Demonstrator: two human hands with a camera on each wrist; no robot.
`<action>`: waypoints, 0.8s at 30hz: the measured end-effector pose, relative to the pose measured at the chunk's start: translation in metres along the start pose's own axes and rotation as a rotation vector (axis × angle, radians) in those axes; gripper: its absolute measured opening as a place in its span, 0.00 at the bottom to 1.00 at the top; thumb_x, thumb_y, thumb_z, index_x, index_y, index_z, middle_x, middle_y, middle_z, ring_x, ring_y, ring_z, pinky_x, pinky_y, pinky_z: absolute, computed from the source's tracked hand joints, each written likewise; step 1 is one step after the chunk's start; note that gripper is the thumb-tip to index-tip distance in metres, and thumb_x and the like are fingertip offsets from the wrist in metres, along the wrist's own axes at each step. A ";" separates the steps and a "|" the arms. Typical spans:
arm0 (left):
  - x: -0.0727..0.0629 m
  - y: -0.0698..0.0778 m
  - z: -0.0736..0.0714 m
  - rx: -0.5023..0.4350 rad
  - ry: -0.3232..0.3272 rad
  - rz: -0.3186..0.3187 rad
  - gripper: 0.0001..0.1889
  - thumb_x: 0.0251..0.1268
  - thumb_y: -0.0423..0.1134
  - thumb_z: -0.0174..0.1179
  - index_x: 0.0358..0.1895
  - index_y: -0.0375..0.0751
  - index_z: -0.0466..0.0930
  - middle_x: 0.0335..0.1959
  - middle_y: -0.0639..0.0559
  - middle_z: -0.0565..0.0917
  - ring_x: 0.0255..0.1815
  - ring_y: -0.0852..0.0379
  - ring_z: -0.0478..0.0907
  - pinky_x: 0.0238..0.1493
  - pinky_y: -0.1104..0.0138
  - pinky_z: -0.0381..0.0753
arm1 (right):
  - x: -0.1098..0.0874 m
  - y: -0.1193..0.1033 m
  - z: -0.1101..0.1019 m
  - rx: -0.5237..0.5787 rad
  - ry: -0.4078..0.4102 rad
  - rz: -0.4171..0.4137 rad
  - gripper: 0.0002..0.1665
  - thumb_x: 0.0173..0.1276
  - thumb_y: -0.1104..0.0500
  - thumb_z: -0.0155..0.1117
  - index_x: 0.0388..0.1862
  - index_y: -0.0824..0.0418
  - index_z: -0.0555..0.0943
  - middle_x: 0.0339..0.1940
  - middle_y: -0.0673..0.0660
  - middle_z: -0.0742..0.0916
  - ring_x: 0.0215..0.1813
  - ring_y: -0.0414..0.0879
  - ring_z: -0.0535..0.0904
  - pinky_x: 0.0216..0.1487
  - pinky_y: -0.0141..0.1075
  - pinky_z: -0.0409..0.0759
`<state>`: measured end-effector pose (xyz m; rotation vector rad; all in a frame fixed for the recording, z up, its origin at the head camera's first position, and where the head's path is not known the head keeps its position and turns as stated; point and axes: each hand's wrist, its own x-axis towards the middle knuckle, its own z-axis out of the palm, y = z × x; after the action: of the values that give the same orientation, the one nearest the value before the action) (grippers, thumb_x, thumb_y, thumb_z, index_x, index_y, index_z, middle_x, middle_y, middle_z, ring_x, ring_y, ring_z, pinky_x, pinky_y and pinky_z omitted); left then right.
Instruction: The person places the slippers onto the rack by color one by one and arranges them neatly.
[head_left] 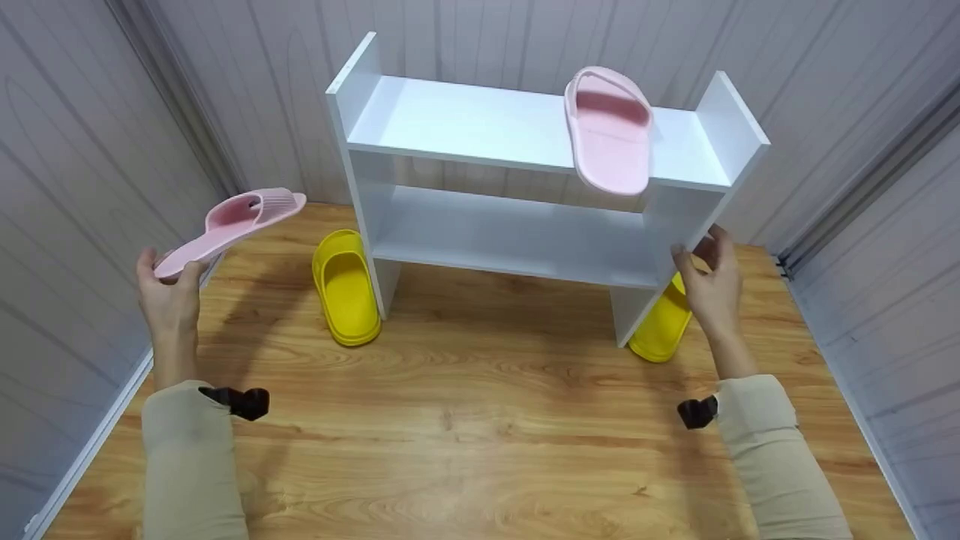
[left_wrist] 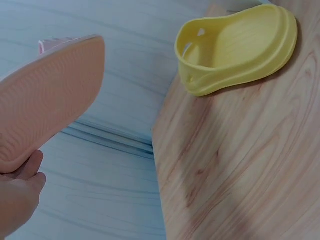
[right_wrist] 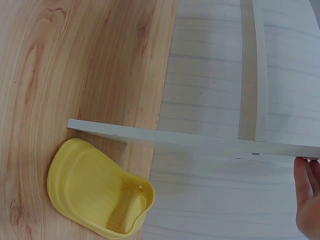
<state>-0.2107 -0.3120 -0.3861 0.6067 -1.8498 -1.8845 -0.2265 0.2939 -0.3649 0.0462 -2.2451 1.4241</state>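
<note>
On the left my left hand (head_left: 171,304) pinches the heel end of a pink slipper (head_left: 234,223) and holds it up off the floor, toe toward the shelf. Its ridged sole (left_wrist: 52,97) faces the left wrist camera. My right hand (head_left: 716,289) touches the outer side of the white shelf's right panel (head_left: 679,247) with its fingertips; in the right wrist view, the fingertips (right_wrist: 303,170) meet that panel. Another pink slipper (head_left: 613,142) lies on the top board, its heel end jutting over the front edge.
A yellow clog (head_left: 351,296) stands on the wooden floor (head_left: 465,420) beside the shelf's left panel. A second yellow clog (head_left: 660,326) stands outside the right panel, partly hidden by it and my hand. Panelled walls (head_left: 67,165) enclose the left, back and right.
</note>
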 end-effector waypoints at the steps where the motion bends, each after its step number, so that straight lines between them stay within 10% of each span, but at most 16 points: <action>1: 0.000 0.001 -0.002 0.001 0.002 -0.003 0.40 0.53 0.34 0.53 0.68 0.43 0.42 0.60 0.52 0.61 0.56 0.61 0.58 0.53 0.80 0.54 | -0.001 -0.004 0.000 -0.003 -0.002 0.005 0.29 0.63 0.57 0.56 0.62 0.56 0.62 0.54 0.59 0.74 0.52 0.48 0.70 0.49 0.41 0.71; 14: -0.002 0.015 -0.020 0.229 -0.142 0.030 0.35 0.57 0.38 0.49 0.68 0.45 0.44 0.57 0.48 0.62 0.54 0.57 0.57 0.55 0.70 0.52 | -0.008 -0.023 0.001 -0.020 -0.013 0.014 0.30 0.63 0.57 0.55 0.63 0.60 0.60 0.55 0.61 0.73 0.54 0.51 0.69 0.51 0.42 0.70; 24: -0.004 0.021 -0.031 0.325 -0.235 0.117 0.29 0.59 0.38 0.43 0.66 0.39 0.52 0.39 0.64 0.68 0.51 0.56 0.60 0.55 0.64 0.51 | -0.007 -0.021 0.004 -0.004 -0.014 0.000 0.29 0.63 0.58 0.56 0.62 0.61 0.61 0.53 0.61 0.74 0.53 0.51 0.69 0.49 0.41 0.71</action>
<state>-0.1892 -0.3353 -0.3655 0.3775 -2.3156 -1.6503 -0.2157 0.2796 -0.3512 0.0550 -2.2591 1.4233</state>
